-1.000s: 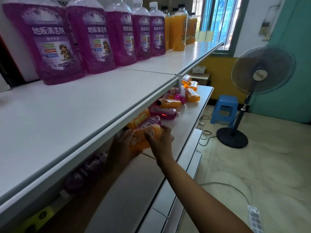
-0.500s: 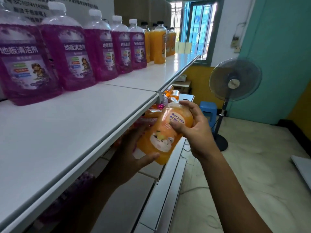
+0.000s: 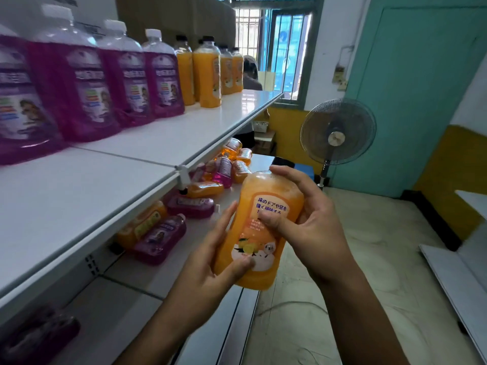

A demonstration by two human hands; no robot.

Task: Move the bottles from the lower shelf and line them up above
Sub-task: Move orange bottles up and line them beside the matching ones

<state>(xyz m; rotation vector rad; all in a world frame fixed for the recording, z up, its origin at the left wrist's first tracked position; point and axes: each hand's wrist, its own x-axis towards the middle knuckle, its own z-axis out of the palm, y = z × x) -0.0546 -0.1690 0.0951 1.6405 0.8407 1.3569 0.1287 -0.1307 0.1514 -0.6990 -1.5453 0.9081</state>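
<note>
Both my hands hold one orange bottle (image 3: 266, 206) in the air, out in front of the shelves. My left hand (image 3: 210, 270) grips its lower end, thumb across the label. My right hand (image 3: 305, 227) curls round its upper half. Along the upper shelf (image 3: 147, 143) stand several purple bottles (image 3: 87, 85) in a row, then several upright orange bottles (image 3: 207, 75) further back. The lower shelf (image 3: 163, 270) carries several orange and purple bottles lying on their sides, such as a purple one (image 3: 160, 238) and an orange one (image 3: 205, 189).
A pedestal fan (image 3: 337, 135) stands on the tiled floor to the right, near a teal door (image 3: 421, 88). A blue stool (image 3: 305, 171) sits beyond the shelf end. A barred window (image 3: 271, 40) is at the back. A white board (image 3: 458, 293) leans at the right edge.
Both hands took the orange bottle off the lower shelf and lifted it clear of the shelf edge. It now sits higher and more upright in front of me.
</note>
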